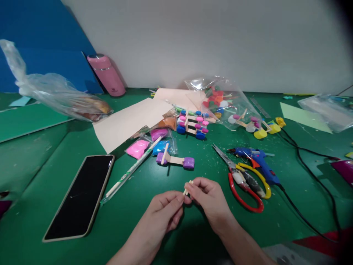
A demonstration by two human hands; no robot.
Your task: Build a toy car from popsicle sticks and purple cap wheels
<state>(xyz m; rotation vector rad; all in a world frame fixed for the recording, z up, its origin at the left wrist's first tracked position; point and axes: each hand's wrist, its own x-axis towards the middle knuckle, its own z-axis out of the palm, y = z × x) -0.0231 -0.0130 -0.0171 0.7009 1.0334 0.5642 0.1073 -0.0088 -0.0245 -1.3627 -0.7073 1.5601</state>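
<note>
Short pale wooden sticks [187,188] are pinched between the fingertips of both hands, above the front middle of the green table. My left hand [167,211] grips their lower end with thumb and forefinger. At their upper end, my right hand [206,195] closes on them from the right. Exactly how many pieces there are is partly hidden by the fingers. Just beyond the hands lies a small craft-stick piece [175,159] with a purple clay lump at each end and one stick pointing up.
Red-and-yellow-handled scissors [245,184] and a blue glue gun [255,158] with a black cord lie at right. A phone [79,198] and wrapped chopsticks [132,171] are at left. Farther back are clay packets [138,148], clay-wheeled stick models [193,125] and a pink bottle [107,75].
</note>
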